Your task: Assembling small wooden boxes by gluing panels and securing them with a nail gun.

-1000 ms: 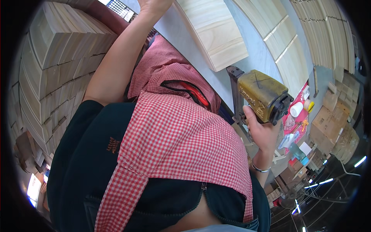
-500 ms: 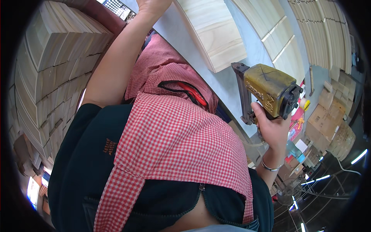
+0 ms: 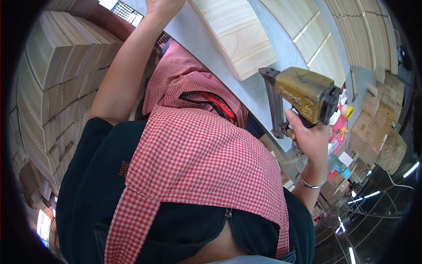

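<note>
My right hand (image 3: 312, 141) is wrapped round the grip of a yellow-and-black pneumatic nail gun (image 3: 304, 94). Its dark nose and magazine point away from me, close to the near corner of a pale wooden box-like piece (image 3: 241, 42). Whether the nose touches the wood, I cannot tell. That wooden piece lies on a grey-white worktable (image 3: 259, 94). At the top edge my left hand (image 3: 163, 6) shows only in part, beside the far end of the wood. Its fingers are cut off by the picture's edge.
More pale boards (image 3: 303, 31) lie on the table beyond the wooden piece. Tall stacks of boards (image 3: 57, 88) rise at my left, with another stack (image 3: 365, 35) at the far right. Cardboard boxes (image 3: 373, 132) and a clear bottle (image 3: 337, 165) are at the right. A hose (image 3: 288, 161) runs below the nail gun.
The nail gun in my right hand has shifted slightly left and tilted a little, nearer the wooden piece's corner. My left hand and arm sit slightly farther left.
</note>
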Action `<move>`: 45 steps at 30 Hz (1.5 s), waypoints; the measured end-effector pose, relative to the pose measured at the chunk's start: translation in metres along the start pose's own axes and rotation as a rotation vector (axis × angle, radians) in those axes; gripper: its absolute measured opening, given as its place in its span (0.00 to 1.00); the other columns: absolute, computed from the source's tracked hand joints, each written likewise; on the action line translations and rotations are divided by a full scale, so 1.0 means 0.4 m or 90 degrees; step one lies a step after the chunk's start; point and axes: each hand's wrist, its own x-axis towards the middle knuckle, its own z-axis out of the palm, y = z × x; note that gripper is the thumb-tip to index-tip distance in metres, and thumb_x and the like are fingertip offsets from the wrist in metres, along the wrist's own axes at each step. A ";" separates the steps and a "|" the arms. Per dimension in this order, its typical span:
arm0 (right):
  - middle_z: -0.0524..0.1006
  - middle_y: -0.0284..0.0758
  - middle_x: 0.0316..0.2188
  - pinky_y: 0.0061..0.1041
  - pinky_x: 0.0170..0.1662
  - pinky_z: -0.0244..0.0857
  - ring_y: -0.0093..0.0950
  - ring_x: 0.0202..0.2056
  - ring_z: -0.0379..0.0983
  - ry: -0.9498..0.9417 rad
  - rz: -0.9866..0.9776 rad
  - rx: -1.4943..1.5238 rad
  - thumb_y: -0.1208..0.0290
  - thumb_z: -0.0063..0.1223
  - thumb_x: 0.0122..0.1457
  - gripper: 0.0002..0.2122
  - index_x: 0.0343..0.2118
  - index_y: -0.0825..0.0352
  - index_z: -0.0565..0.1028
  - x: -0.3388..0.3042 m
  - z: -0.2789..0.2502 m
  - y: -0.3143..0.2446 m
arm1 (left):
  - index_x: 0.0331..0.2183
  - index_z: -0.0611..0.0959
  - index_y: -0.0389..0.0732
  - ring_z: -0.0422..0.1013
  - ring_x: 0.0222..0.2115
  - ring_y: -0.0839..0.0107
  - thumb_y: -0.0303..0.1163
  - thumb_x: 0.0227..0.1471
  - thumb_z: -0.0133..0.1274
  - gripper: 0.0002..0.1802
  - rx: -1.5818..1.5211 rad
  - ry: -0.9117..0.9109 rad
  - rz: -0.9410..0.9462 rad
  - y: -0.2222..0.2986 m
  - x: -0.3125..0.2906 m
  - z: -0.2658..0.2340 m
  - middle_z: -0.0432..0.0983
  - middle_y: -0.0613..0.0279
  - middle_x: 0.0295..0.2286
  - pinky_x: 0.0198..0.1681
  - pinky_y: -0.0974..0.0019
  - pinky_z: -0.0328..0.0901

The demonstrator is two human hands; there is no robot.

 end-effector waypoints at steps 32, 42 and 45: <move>0.78 0.33 0.21 0.19 0.17 0.58 0.19 0.14 0.65 0.267 0.007 0.163 0.73 0.67 0.55 0.13 0.40 0.74 0.79 -0.105 -0.006 0.156 | 0.38 0.84 0.35 0.67 0.37 0.61 0.44 0.34 0.65 0.29 1.072 0.083 0.168 0.079 0.229 0.670 0.74 0.53 0.40 0.43 0.58 0.61; 0.77 0.33 0.23 0.18 0.17 0.59 0.19 0.14 0.65 0.235 0.087 0.164 0.72 0.67 0.55 0.15 0.41 0.74 0.77 -0.097 -0.012 0.135 | 0.47 0.79 0.32 0.68 0.41 0.62 0.45 0.32 0.66 0.40 1.012 0.042 0.105 0.089 0.222 0.662 0.72 0.57 0.43 0.52 0.57 0.62; 0.76 0.35 0.25 0.16 0.16 0.62 0.18 0.14 0.66 0.213 0.147 0.171 0.68 0.69 0.56 0.19 0.44 0.75 0.74 -0.102 -0.009 0.136 | 0.47 0.79 0.33 0.68 0.40 0.62 0.44 0.33 0.65 0.38 1.016 0.046 0.114 0.089 0.219 0.664 0.72 0.57 0.42 0.52 0.58 0.62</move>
